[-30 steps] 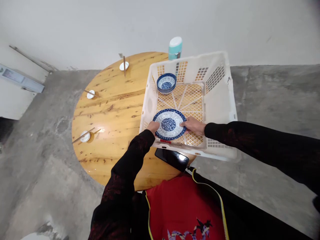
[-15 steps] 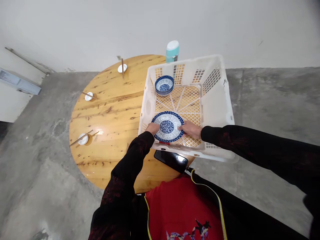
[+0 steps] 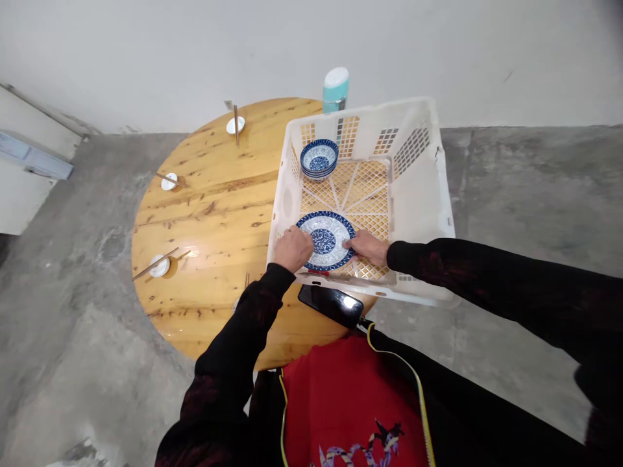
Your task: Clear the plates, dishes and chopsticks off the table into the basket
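A blue-and-white patterned plate (image 3: pixel 325 241) lies in the near left part of a white plastic basket (image 3: pixel 422 194). My right hand (image 3: pixel 368 246) grips the plate's right rim, thumb on top and the fingers underneath hidden. At the left rim is my left hand (image 3: pixel 293 248), its fingers curled closed and overlapping the plate's edge; what they hold, if anything, is hidden. Behind the plate, a stack of several matching bowls (image 3: pixel 319 159) sits in the basket's far left corner. A bit of something red (image 3: pixel 318 273) shows under the plate's near edge.
The basket rests on a round wooden table (image 3: pixel 214 214). Small white dishes (image 3: pixel 169 181) with chopsticks (image 3: pixel 154 264) across them are set along the table's left side. A black phone (image 3: pixel 331 306) lies just in front of the basket; a turquoise white-topped container (image 3: pixel 335 89) stands behind it.
My left hand has risen from the plate's left rim and shows more fully, with its fingers curled. My right hand keeps its grip. The whole view has shifted slightly.
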Motion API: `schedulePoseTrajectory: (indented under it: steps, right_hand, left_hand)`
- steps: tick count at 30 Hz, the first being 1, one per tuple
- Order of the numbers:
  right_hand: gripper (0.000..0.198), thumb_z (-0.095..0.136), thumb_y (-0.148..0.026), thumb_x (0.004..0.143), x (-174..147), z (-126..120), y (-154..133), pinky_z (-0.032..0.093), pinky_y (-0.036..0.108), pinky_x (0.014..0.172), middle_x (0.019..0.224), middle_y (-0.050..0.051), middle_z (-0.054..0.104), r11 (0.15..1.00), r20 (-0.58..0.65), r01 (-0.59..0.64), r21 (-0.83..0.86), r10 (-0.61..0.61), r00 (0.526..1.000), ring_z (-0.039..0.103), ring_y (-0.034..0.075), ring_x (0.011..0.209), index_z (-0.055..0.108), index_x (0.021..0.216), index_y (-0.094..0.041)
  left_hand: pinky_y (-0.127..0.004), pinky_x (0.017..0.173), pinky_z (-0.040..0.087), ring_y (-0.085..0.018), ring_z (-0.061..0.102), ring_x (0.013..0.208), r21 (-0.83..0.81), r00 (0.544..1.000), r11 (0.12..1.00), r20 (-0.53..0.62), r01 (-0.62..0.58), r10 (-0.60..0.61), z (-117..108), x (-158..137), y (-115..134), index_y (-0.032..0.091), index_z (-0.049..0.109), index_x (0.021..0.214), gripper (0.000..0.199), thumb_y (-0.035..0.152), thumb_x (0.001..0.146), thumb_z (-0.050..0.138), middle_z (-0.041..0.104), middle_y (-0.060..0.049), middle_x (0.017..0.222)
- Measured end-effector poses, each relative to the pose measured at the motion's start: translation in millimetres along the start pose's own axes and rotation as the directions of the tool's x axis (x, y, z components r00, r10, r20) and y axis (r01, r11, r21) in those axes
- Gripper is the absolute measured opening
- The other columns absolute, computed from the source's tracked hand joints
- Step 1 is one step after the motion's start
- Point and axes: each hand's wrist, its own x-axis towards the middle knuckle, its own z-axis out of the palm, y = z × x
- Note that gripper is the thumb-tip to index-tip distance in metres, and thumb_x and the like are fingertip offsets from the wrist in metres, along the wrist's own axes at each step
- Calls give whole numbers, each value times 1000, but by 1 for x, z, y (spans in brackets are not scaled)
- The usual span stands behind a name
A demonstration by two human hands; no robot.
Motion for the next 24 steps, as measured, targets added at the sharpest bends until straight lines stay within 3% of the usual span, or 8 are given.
schedulePoseTrajectory:
  steps: [4, 7, 10, 14, 17, 22, 24]
  right_hand:
    - [18, 60, 6, 72, 0, 2, -1, 55, 25, 52, 58, 2, 61, 1000, -9, 3, 24, -2, 1000, 62, 18, 59, 61, 76, -12]
    - [17, 61, 6, 71, 1, 3, -1, 55, 26, 51, 57, 2, 62, 1000, -23, 0, 28, 0, 1000, 61, 18, 58, 62, 75, -11]
    - [16, 62, 5, 71, 1, 2, -1, 54, 24, 50, 56, 2, 62, 1000, -33, 0, 29, 1, 999, 61, 18, 56, 63, 72, -11]
    - [17, 64, 5, 73, -3, 0, -3, 53, 22, 52, 57, 2, 62, 1000, -46, -3, 13, 3, 999, 61, 15, 55, 62, 69, -11]
    - [16, 60, 4, 83, -11, -1, -4, 51, 21, 59, 60, 1, 61, 999, -54, -22, -45, 19, 998, 58, 10, 54, 60, 73, -8]
    - [18, 56, 0, 93, -12, -1, -3, 49, 31, 68, 78, 10, 68, 980, -84, -61, -191, 46, 995, 58, 5, 58, 55, 77, -5]
    - [21, 58, 1, 92, -7, -1, -1, 50, 33, 68, 79, 15, 70, 971, -97, -9, -240, -14, 995, 59, 5, 56, 55, 72, -5]
  left_hand:
    - [-44, 100, 49, -30, 64, 117, -187, 958, 982, -287, -31, -25, -26, -31, -18, 8, 53, 130, 38, 24, 99, 37, 61, -21, 131]
    - [-41, 102, 49, -25, 64, 117, -275, 849, 946, -528, -173, 1, -34, -54, -47, 12, 57, 127, 38, 27, 98, 38, 65, -16, 128]
    - [-39, 100, 50, -22, 67, 111, -329, 764, 914, -644, -236, -35, -32, -77, -76, 14, 61, 120, 37, 34, 97, 41, 69, -14, 119]
    - [-36, 99, 52, -21, 69, 107, -501, 716, 855, -645, -131, -268, -20, -112, -112, 14, 64, 117, 38, 39, 94, 49, 71, -12, 116]
    - [-35, 98, 53, -21, 69, 105, -609, 643, 793, -607, 0, -466, -6, -141, -142, 13, 67, 110, 35, 39, 90, 53, 72, -12, 112]
    - [-33, 97, 51, -20, 68, 101, -661, 547, 725, -541, 193, -639, 31, -196, -205, 15, 69, 100, 32, 39, 88, 52, 73, -9, 102]
    - [-33, 97, 51, -21, 68, 103, -702, 519, 665, -482, 254, -706, 51, -216, -226, 15, 68, 100, 34, 41, 87, 51, 72, -10, 103]
